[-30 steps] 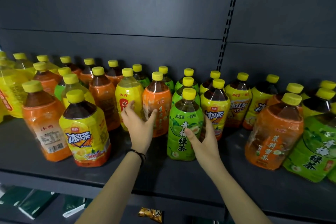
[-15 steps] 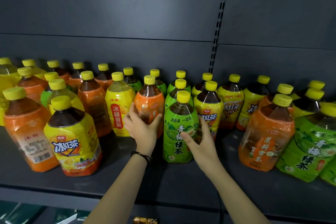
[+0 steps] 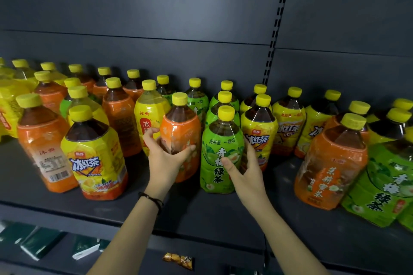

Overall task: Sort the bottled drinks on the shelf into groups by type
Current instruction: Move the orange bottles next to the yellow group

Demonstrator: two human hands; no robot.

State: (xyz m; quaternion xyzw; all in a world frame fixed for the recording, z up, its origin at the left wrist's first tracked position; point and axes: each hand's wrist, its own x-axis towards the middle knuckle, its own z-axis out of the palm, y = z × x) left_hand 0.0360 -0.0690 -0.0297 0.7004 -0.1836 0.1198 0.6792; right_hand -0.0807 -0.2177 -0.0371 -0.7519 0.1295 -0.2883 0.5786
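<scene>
Centrally, tea-filled orange bottle, green bottle

Place was a retail shop, drinks section. Dark metal gondola shelf stood with a slotted upright and plain back panels. It carried rows of yellow-capped bottled teas, the same few printed labels repeated many times; one bottle showed a barcode. Below lay green packets and a wrapped snack
</scene>
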